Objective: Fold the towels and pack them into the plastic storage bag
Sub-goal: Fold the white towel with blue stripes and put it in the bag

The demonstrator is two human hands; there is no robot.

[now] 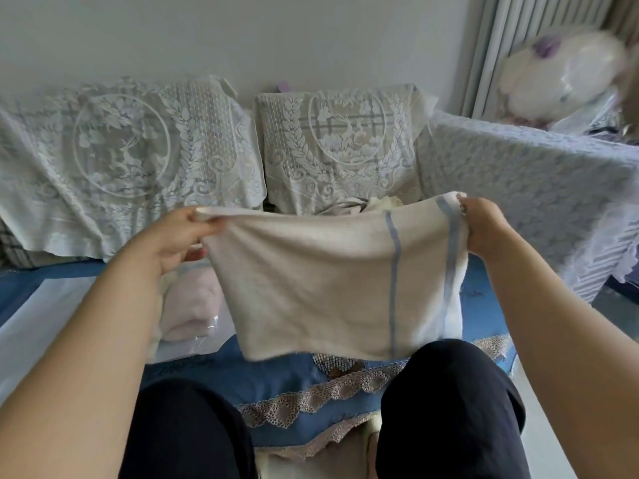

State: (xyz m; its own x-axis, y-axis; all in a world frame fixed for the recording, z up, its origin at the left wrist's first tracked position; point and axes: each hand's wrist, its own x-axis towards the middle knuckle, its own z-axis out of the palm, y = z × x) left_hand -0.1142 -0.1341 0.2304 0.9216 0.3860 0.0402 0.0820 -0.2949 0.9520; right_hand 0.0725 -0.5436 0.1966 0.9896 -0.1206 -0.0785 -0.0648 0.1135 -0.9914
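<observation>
A sofa [294,385] with a blue cover and lace-draped cushions [339,146] fills the room. No writing is legible. The left hand [179,236] and right hand [482,224] each pinch a top corner of a cream towel [328,285] with blue stripes, which hangs between them. Below the left grip, a plastic bag [52,323] holds a pink towel [193,305].

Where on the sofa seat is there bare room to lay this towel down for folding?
Bare blue seat shows between the plastic bag and the knees, under the held towel. Crowded: the bag with pink towel on the left, the towel pile behind.
</observation>
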